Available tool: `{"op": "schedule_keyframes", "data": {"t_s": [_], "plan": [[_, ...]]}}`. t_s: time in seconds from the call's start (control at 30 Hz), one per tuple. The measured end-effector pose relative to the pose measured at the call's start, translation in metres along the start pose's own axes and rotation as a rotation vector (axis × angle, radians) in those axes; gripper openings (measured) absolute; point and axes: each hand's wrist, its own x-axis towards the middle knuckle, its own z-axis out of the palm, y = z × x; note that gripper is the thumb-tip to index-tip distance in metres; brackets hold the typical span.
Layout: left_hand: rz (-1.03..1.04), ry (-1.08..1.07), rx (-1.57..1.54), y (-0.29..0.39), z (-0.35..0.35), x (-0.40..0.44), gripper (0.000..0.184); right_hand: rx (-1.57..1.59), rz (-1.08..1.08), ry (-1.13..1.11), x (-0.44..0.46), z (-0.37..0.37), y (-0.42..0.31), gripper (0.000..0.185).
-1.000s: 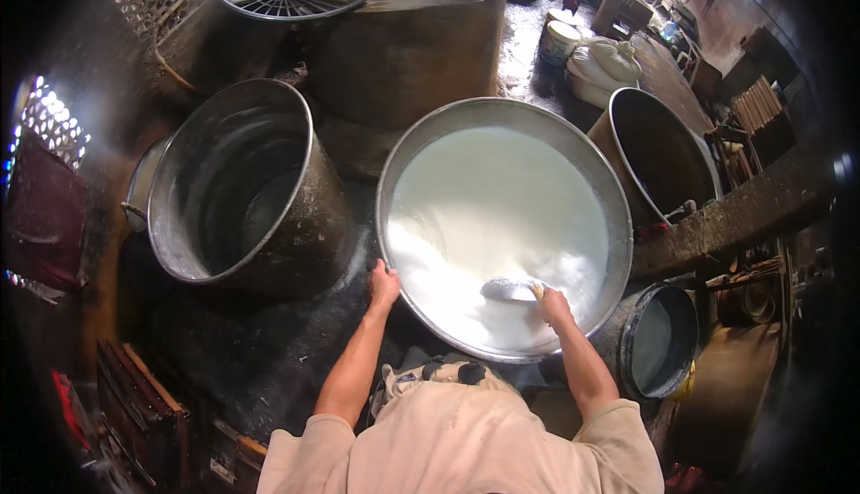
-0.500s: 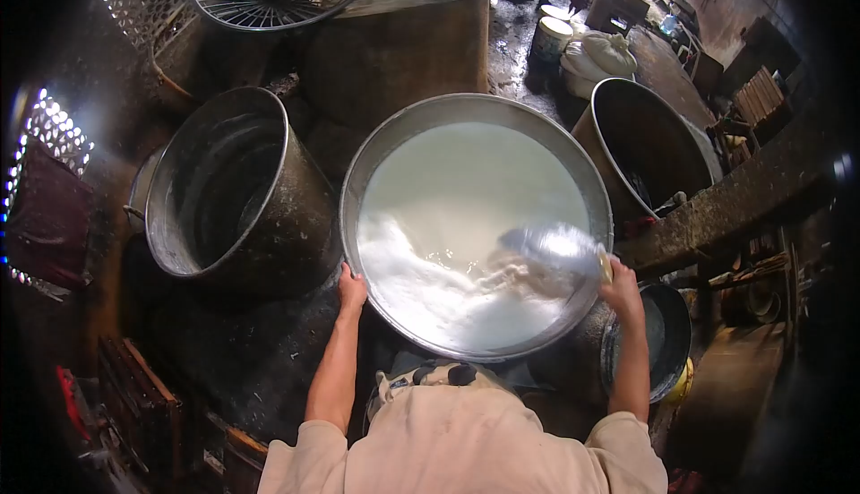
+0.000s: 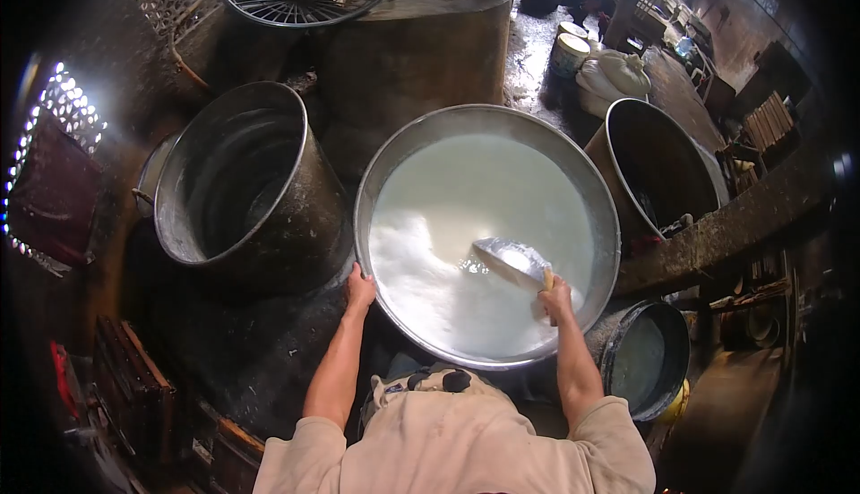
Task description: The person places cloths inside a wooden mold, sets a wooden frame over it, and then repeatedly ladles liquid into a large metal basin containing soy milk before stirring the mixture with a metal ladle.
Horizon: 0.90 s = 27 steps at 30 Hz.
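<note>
the right hand (image 3: 555, 300) grips a shiny metal scoop (image 3: 511, 255) toward four o'clock in a round vat (image 3: 486, 120) of milky liquid (image 3: 484, 180). the left hand (image 3: 360, 291) touches the metal rim (image 3: 361, 230) at eight o'clock, grip unclear.

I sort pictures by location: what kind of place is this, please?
Probably a food workshop: there is a wide pan of milky liquid, a big metal pot beside it, and pale sacks farther back.
</note>
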Motion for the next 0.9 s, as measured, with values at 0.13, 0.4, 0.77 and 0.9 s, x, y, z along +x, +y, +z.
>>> {"op": "schedule_keyframes", "data": {"t_s": [0.13, 0.4, 0.77, 0.9], "plan": [[0.069, -0.017, -0.028, -0.012, 0.001, 0.013, 0.057, 0.017, 0.022, -0.061, -0.028, 0.044, -0.02, 0.03], [0.088, -0.206, -0.219, -0.013, -0.014, 0.024, 0.05, 0.177, 0.047, -0.167, -0.087, 0.111, -0.082, 0.035], [0.163, -0.239, -0.198, -0.021, -0.017, 0.028, 0.042, 0.165, -0.083, -0.328, -0.098, 0.052, -0.221, 0.048], [0.128, -0.272, -0.159, -0.026, -0.014, 0.034, 0.053, -0.066, -0.373, -0.119, -0.046, 0.053, -0.294, 0.042]]}}
